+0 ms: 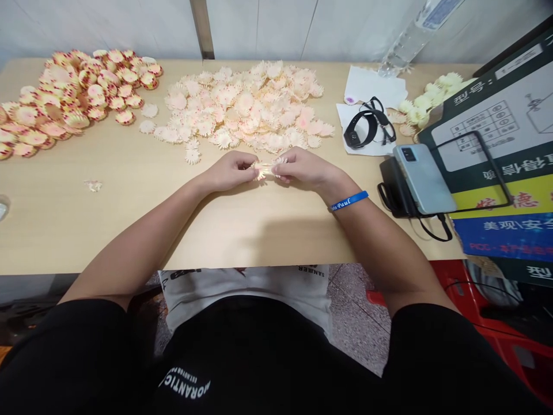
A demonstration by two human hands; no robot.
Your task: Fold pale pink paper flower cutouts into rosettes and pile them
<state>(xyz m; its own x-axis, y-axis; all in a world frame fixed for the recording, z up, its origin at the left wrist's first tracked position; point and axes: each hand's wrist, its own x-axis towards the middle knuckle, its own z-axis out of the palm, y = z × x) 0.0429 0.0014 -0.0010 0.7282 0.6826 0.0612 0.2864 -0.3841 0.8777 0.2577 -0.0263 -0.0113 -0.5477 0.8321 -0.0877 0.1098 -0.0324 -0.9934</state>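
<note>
Pale peach scalloped flower piece (264, 170), pinched between left hand (231, 171) and right hand (302, 167), both close together over the bench (108, 230). Flat flower heap (246, 104) just beyond; bench's near edge (259, 267) well behind the wrists.

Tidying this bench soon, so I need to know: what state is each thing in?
Left hand: pinching the petal piece
Right hand: pinching its other side
Petal piece: held off the table
Flat petals: loosely heaped
Cupped petals: curled, heaped
Phone: lying back up
Watch: lying on paper, strap looped
</note>
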